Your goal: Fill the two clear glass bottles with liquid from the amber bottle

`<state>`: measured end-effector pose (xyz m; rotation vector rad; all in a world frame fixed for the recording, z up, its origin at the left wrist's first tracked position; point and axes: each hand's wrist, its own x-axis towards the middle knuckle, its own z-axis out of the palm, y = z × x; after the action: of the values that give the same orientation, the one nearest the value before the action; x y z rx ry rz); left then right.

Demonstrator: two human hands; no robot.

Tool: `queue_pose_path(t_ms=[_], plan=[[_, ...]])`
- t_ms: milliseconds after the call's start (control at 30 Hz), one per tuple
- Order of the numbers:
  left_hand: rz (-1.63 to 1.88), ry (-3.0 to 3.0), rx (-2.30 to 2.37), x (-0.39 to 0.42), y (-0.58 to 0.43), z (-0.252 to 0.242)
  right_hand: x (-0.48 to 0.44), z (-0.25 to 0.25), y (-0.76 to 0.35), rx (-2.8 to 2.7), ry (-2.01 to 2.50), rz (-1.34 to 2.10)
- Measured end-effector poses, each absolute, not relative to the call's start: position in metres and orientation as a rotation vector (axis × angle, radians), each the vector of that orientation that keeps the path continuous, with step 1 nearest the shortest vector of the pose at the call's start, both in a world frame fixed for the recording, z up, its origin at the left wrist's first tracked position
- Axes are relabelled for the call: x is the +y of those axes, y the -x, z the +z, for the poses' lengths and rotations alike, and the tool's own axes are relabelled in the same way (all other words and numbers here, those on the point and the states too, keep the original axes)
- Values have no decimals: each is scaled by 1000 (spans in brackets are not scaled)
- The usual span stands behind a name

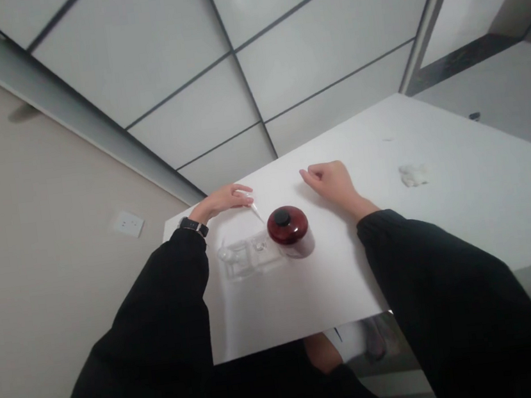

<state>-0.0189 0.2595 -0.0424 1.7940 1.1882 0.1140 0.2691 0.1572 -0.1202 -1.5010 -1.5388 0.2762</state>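
Observation:
My left hand (227, 198), a dark watch on its wrist, is over the far left part of the white table. Its fingers pinch a slim, whitish, dropper-like stick (255, 210), its thin tip pointing down toward a jar. This jar (299, 245) has a glossy dark red lid (288, 225) with a black knob, and stands between my forearms. Left of it are clear glass pieces (237, 259), one with a rounded top; their exact shapes are blurred. My right hand (328, 181) rests on the table beyond the jar, curled into a loose fist with nothing visible in it.
A crumpled whitish piece (412, 175) lies on the right of the white table (470, 212). Pale panelled doors (180, 54) stand behind the far edge. A wall with a socket (129, 224) is at the left. My legs are under the near edge.

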Motion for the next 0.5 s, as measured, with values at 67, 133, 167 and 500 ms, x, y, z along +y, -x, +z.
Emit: queue_pose_path(t_ms=[67,133,167,500], plan=[[70,-1801,1178,265,14,-51,158,-120,-269,-1539,1502,276],[51,-1821,1180,267,11,-55,158,-120,-269,-1543,1501,278],[59,-1837,1188,267,12,-54,158,-120,-269,-1546,1501,279],[562,-1890,1232,147,103,-15,158,-122,-267,-1540,1484,274]])
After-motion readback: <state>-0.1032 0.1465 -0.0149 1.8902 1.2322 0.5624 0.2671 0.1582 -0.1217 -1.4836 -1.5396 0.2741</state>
